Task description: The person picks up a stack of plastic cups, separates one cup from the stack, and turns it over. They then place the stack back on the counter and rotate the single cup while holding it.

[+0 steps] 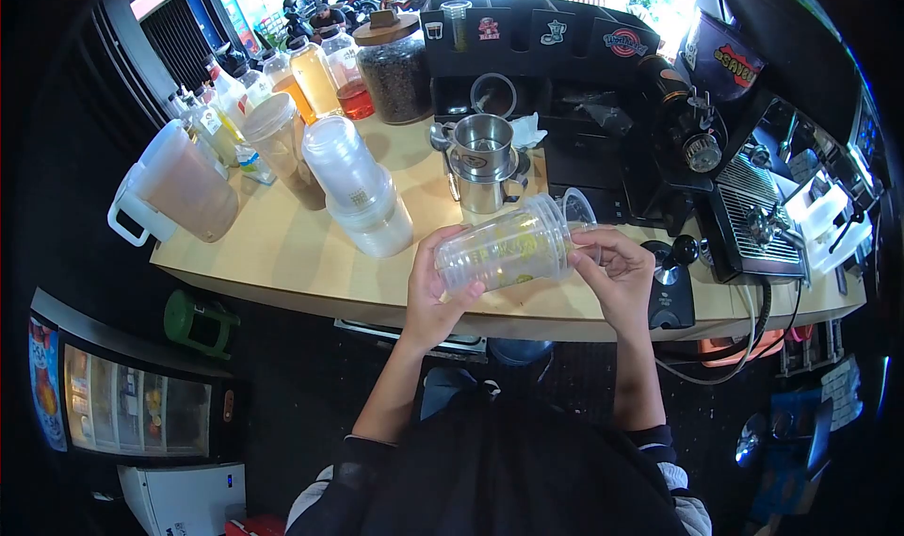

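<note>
A short stack of clear plastic cups (499, 251) with yellow-green print lies sideways in the air over the counter's front edge. My left hand (438, 296) wraps round its base end, thumb along the near side. At the mouth end, my right hand (617, 270) pinches the rim of a clear cup (579, 208) that sits tilted against the stack's rims. Just beyond my left hand, a nested tower of clear plastic tubs (372, 211) stands on the counter. Behind the cups is a steel pitcher (482, 195) with a metal cup (483, 145) on top.
On the wooden counter (273, 263) stand a plastic jug (184, 183), several syrup bottles (315, 79) and a jar of dark beans (394, 74). To the right are a coffee grinder (692, 112), an espresso machine (763, 216) and a tamper (670, 268). A black organizer (527, 51) lines the back.
</note>
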Available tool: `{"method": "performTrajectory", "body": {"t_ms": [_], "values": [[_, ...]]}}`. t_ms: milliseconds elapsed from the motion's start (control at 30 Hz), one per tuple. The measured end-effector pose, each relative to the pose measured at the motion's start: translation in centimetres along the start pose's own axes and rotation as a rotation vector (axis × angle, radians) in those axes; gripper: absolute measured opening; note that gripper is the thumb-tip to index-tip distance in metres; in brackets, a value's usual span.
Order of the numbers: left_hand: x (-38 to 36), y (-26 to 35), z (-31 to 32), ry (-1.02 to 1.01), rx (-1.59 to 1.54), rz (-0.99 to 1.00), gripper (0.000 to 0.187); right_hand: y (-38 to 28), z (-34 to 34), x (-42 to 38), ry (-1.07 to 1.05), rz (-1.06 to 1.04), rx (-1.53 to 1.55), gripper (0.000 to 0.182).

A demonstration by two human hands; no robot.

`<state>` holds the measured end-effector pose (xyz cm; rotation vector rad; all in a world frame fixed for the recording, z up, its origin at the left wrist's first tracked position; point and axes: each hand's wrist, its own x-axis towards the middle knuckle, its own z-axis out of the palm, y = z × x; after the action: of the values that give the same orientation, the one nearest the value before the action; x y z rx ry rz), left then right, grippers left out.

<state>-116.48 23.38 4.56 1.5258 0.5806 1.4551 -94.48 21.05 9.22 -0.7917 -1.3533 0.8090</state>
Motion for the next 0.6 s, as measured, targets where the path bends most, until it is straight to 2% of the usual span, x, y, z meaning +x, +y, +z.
{"method": "performTrajectory", "body": {"t_ms": [333, 533, 600], "values": [[-0.6, 0.3, -1.9, 0.005, -0.024, 0.053, 0.066, -0.3, -0.8, -0.3, 0.014, -0.086, -0.056, 0.02], [-1.0, 0.7, -2.1, 0.036, -0.048, -0.021, 0.062, -0.8, -0.8, -0.3, -0.023, -0.101, -0.079, 0.019], [-1.7, 0.4, -2.1, 0.037, -0.066, 0.018, 0.06, -1.4, -0.5, -0.8, 0.003, -0.023, 0.004, 0.019]]}}
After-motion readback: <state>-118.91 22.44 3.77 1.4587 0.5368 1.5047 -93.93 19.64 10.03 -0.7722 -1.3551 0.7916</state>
